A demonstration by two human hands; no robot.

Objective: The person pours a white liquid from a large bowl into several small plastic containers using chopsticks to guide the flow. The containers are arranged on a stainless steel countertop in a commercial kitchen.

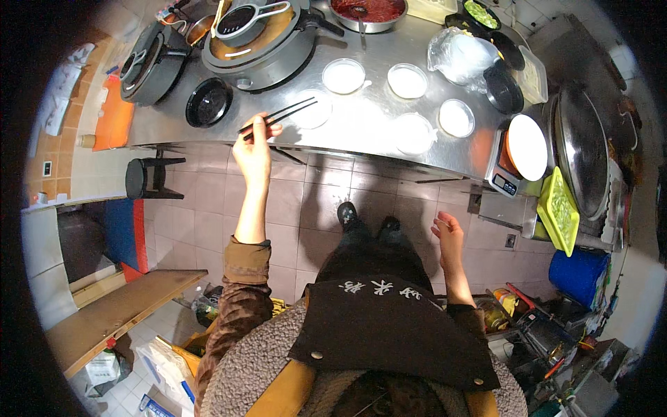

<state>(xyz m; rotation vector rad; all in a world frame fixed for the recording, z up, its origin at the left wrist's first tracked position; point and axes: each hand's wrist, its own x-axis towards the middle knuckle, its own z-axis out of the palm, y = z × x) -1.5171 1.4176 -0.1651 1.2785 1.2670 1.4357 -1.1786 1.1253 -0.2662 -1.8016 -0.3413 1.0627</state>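
Note:
A pair of black chopsticks (pixel 292 112) is gripped in my left hand (pixel 256 139) at the front edge of a stainless steel table (pixel 359 57). Their tips reach over a round white container (pixel 311 112), washed out by glare. Around it stand more small round containers with white contents, among them one further back (pixel 343 76), one to the right (pixel 407 81) and one near the scale (pixel 456 118). My right hand (pixel 449 232) hangs low over the floor, away from the table, its fingers loosely curled. Whether it holds something thin is unclear.
Two grey electric cookers (pixel 266 73) (pixel 156 65) and a black bowl (pixel 209 102) occupy the table's left. Behind are a bowl of red sauce (pixel 371 11) and a plastic bag (pixel 461 54). At right: a digital scale (pixel 504 183), a green basket (pixel 557 211). A black stool (pixel 140 178) stands left.

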